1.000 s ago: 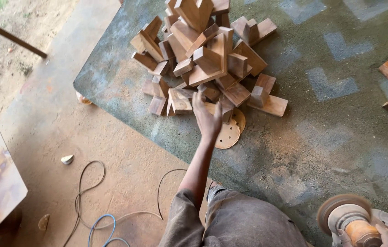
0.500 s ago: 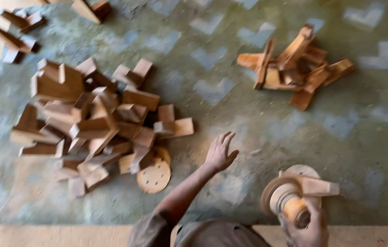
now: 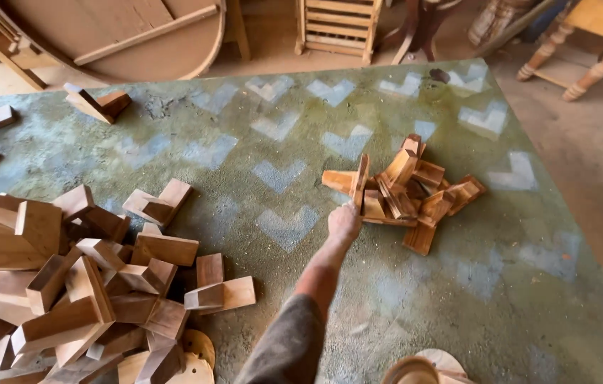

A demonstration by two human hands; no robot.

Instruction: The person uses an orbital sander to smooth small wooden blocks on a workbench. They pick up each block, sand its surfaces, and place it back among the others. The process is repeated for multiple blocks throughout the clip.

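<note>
My left hand [image 3: 344, 222] is stretched out over the green patterned mat [image 3: 280, 149], its fingertips at the near edge of a small pile of reddish wooden pieces [image 3: 415, 192]. It touches an upright flat piece [image 3: 360, 179] at the pile's left side. The fingers are hidden behind the back of the hand, so I cannot tell whether they grip it. A grey sleeve [image 3: 284, 348] covers my upper arm. My right hand is out of view. A round sanding-disc tool [image 3: 422, 368] peeks in at the bottom edge.
A large heap of pale wooden blocks [image 3: 74, 284] fills the lower left. Loose blocks [image 3: 99, 103] lie at the mat's far left. Beyond the mat stand a round wooden tabletop [image 3: 124, 32], a slatted crate [image 3: 337, 25] and turned furniture legs [image 3: 586, 67].
The view has swung from the large heap to the small pile. My left hand has left the heap, moved right with its fingers spread, and reached the small pile's edge.
</note>
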